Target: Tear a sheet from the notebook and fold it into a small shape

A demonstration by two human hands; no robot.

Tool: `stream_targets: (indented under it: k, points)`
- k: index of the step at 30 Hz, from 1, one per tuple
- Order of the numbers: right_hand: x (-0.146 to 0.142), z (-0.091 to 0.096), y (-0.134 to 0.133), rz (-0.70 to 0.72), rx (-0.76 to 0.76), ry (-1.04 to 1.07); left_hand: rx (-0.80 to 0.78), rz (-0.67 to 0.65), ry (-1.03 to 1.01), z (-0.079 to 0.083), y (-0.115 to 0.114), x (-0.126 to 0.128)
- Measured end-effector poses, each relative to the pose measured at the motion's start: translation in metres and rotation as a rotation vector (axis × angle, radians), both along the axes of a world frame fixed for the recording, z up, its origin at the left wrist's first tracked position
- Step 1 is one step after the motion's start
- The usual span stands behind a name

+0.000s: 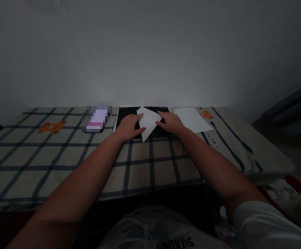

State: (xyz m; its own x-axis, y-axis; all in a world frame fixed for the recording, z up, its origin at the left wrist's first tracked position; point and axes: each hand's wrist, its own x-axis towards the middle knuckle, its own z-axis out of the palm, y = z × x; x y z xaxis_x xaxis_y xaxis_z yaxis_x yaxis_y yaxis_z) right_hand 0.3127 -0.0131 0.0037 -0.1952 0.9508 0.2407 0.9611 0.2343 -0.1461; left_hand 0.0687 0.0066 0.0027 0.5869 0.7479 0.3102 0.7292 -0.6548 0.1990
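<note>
Head view, items left to right. Phone (97,119), its outline blurred: lay on the desk (69,157), left of the left hand and apart from it. Left hand (129,127): palm down, thumb and forefinger moderately parted, their tips on the left side of the paper; no closed grip seen. White paper (149,121), folded, with pointed corners: lay directly between the two hands, touched by both, neither clearly nearer; its long axis seemed to run from beyond the left fingertips towards the wearer, one point reaching nearer than the left thumb. Black pad (121,117): beneath paper and hands. Right hand (169,121): palm down, thumb and forefinger narrowly parted at the paper's right corner; whether it pinched could not be told. White sheet (192,119): lay flat, just right of the right hand.
</note>
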Motion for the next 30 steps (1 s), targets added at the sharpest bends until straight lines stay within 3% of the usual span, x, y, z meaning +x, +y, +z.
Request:
stream_targets:
  k: [30]
  points:
    - [0.0019, -0.0004, 0.0064, -0.078, -0.021, 0.289, -0.04, -0.099, 0.035, -0.0014, 0.0039, -0.0026]
